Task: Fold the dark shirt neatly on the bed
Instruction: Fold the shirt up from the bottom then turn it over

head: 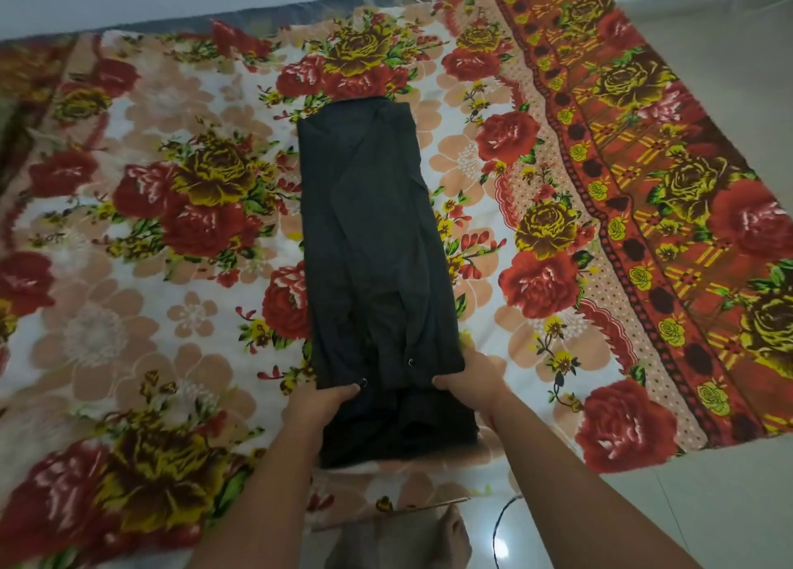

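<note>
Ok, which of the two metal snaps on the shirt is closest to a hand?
The lower snap, right beside the left hand; the other snap sits higher, a little apart from either hand.

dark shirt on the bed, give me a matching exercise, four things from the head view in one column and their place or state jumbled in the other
Things:
1. dark shirt
2. left hand
3. right hand
4. bare foot

Places or states:
A. on the shiny floor, at the bottom of the view
B. grips the shirt's near fold on the right side
C. folded into a long narrow strip lying away from the person
D. grips the shirt's near fold on the left side

Pairs: 1-C, 2-D, 3-B, 4-A
</note>
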